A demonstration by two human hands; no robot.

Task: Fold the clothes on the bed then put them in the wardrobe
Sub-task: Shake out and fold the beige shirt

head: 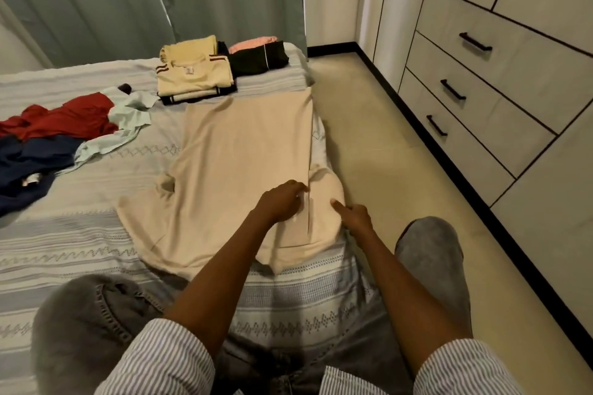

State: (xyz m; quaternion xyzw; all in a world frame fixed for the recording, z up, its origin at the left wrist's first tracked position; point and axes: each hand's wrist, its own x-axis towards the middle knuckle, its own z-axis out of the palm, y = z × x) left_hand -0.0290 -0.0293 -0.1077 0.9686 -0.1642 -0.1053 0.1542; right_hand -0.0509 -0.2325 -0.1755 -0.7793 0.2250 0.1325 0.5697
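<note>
A beige T-shirt (237, 163) lies spread flat on the striped bed (64, 253), its right side folded inward along a straight edge. My left hand (282, 200) rests on the shirt near that fold with curled fingers, seemingly pinching the fabric. My right hand (354, 216) touches the folded right sleeve with its index finger pointing out. Two folded stacks sit at the bed's far corner: a cream pile (194, 74) and a black and pink pile (260, 54). Unfolded red (64, 119), navy (29, 167) and pale green (122, 128) clothes lie at the left.
The wardrobe (500, 80) with black-handled drawers stands along the right wall, across a strip of beige floor (385, 144). Grey-green curtains (128, 0) hang behind the bed. My knees in grey jeans frame the near edge of the bed.
</note>
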